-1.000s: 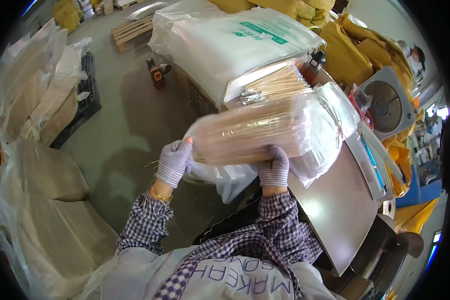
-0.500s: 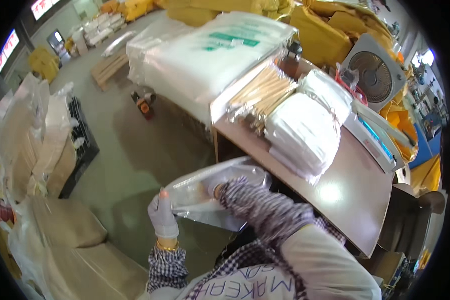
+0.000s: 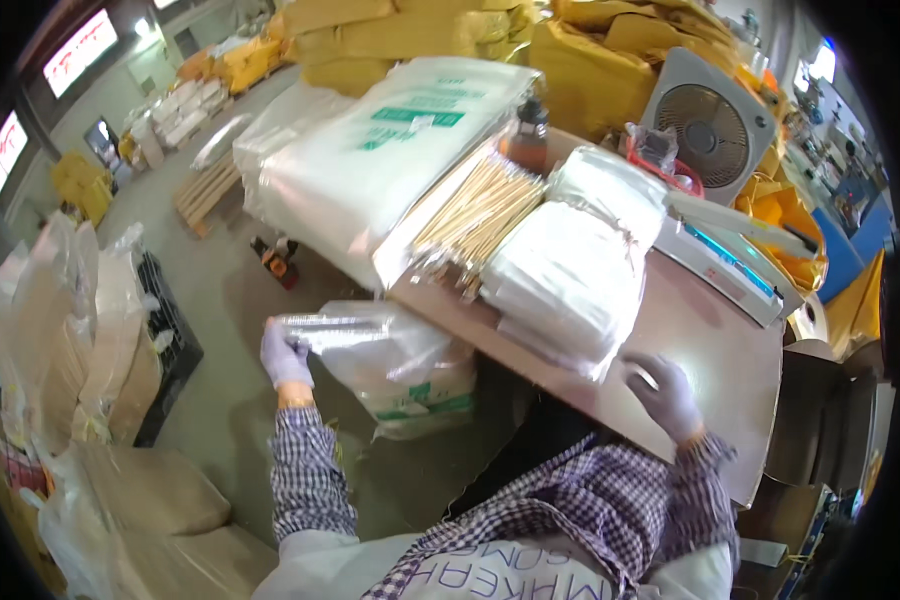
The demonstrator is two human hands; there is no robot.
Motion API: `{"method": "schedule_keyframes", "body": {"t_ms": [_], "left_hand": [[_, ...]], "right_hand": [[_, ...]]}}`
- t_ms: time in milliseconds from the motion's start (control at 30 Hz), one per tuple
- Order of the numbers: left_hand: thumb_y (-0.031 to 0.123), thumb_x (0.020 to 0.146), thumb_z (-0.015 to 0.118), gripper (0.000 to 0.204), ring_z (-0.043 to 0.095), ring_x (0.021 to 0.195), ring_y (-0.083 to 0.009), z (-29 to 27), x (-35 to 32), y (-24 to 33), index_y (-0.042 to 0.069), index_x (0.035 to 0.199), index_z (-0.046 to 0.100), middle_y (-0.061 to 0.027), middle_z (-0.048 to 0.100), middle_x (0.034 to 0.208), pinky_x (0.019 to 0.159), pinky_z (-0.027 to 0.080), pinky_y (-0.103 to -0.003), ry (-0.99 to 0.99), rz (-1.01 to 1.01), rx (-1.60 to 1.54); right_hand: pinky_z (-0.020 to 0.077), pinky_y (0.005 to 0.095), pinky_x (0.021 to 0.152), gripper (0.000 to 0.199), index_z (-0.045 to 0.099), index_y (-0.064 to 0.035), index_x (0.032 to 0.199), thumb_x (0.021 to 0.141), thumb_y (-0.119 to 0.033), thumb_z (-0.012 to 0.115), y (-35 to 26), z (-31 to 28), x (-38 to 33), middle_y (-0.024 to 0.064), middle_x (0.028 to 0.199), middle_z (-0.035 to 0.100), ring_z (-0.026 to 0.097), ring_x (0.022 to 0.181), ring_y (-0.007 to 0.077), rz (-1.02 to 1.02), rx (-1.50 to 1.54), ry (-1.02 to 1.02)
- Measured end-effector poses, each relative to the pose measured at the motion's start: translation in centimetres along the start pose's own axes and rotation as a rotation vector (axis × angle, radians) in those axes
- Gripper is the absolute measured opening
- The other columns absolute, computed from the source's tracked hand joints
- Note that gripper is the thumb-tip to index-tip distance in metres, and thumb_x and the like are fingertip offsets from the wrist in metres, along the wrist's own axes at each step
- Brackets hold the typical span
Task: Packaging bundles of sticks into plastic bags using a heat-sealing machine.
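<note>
Close in, we see our left hand [image 3: 286, 358] pinching the rim of a clear plastic bag [image 3: 390, 350] that hangs beside the desk [image 3: 710, 360] edge, out over the floor. That thin film looks slippery to us; a loose pinch could let it drop. Our right hand [image 3: 665, 395] lies spread, fingers resting at the corner of the white bag stack [image 3: 570, 275]; a nudge might slide it. Further off, a bundle of wooden sticks [image 3: 475, 215] lies beside the stack.
</note>
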State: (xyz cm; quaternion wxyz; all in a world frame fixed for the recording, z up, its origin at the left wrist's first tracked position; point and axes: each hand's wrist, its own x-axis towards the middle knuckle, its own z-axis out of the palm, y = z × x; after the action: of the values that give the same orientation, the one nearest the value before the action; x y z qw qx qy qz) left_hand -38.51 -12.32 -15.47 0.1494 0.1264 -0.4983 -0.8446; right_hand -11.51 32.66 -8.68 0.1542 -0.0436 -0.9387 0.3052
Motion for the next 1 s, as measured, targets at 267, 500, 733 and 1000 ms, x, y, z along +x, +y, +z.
{"method": "schedule_keyframes", "body": {"t_ms": [267,500,733,1000], "left_hand": [[0.018,0.091,0.051,0.018,0.052,0.068,-0.0086,21.2,-27.6,-9.3,0.001,0.094,0.057,-0.001,0.053,0.077,0.061,0.044,-0.023,-1.202,0.072,0.533],[0.023,0.084,0.058,0.04,0.058,0.085,-0.0227,34.0,-49.3,-21.8,-0.001,0.116,0.051,-0.0116,0.059,0.089,0.08,0.046,-0.033,-2.08,0.178,0.346],[0.034,0.08,0.056,0.058,0.056,0.098,-0.0367,42.3,-63.4,-32.5,0.001,0.125,0.043,-0.0238,0.057,0.108,0.083,0.045,-0.044,-2.113,0.353,1.063],[0.057,0.076,0.054,0.087,0.06,0.092,-0.0381,47.8,-64.7,-32.4,-0.005,0.132,0.031,-0.0274,0.06,0.1,0.08,0.047,-0.041,-2.064,0.243,1.308]], "right_hand": [[0.0472,0.031,0.083,0.046,0.048,-0.0001,0.122,0.077,0.0,0.058,10.9,-8.5,-21.0,0.0126,0.117,0.053,0.056,0.097,0.0192,0.682,0.257,0.517],[0.0326,0.0359,0.101,0.078,0.034,-0.0035,0.132,0.07,-0.034,0.07,20.1,-16.1,-15.8,0.0149,0.142,0.027,0.032,0.127,0.0322,0.723,-0.335,0.547],[0.0349,0.0394,0.1,0.078,0.039,-0.0066,0.132,0.074,-0.055,0.055,43.4,-24.6,-27.6,0.018,0.134,0.041,0.04,0.123,0.0317,1.741,-0.254,0.365],[0.0353,0.0345,0.097,0.067,0.05,-0.0028,0.123,0.083,-0.056,0.049,47.4,-21.1,-25.9,0.0197,0.124,0.051,0.046,0.117,0.0305,1.535,-0.022,0.105]]}}
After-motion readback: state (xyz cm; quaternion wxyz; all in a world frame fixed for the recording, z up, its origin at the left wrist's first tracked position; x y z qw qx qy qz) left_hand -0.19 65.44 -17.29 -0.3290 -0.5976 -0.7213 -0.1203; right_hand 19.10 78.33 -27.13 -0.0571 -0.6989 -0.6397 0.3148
